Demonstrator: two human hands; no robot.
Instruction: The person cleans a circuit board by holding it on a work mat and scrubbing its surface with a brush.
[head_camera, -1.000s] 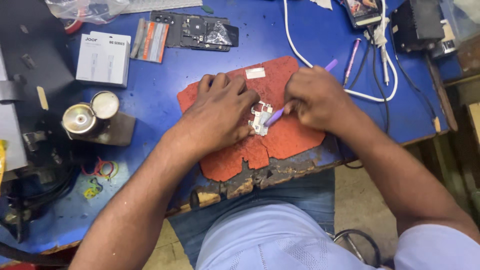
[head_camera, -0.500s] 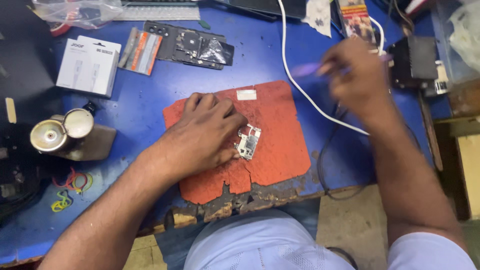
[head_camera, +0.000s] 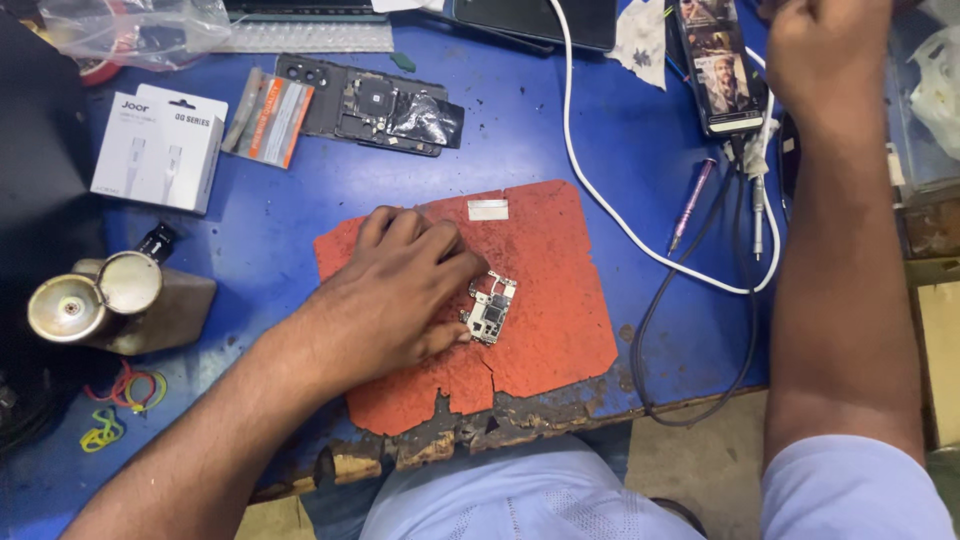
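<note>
I am pinning the small circuit board (head_camera: 489, 309) to the worn red work mat (head_camera: 560, 300) with my left hand (head_camera: 395, 295), fingers curled down and the tips pressing at the board's left edge, so it is sitting flat near the middle of the mat, a little toward the front. What is changing is my right hand (head_camera: 825, 55): a second ago it was working right at the board with a purple-handled tool, half a second ago it was lifting off toward the back of the bench, and now it is reaching far out to the top right corner, closed into a loose fist beside the phone (head_camera: 720, 65) that is lying face up with its screen lit. I cannot tell whether those fingers are gripping anything, since the top of the hand is running out of the frame. A purple screwdriver (head_camera: 691, 205) is lying on the blue table (head_camera: 300, 215) just beyond the white cable (head_camera: 600, 200), well apart from both my hands. So I am judging that the work on the board is pausing while my right hand is busy at the back of the bench; the board itself is barely shifting under my left fingers. Farther left, the opened phone back (head_camera: 365, 103) and the white box (head_camera: 157, 145) are sitting untouched.
</note>
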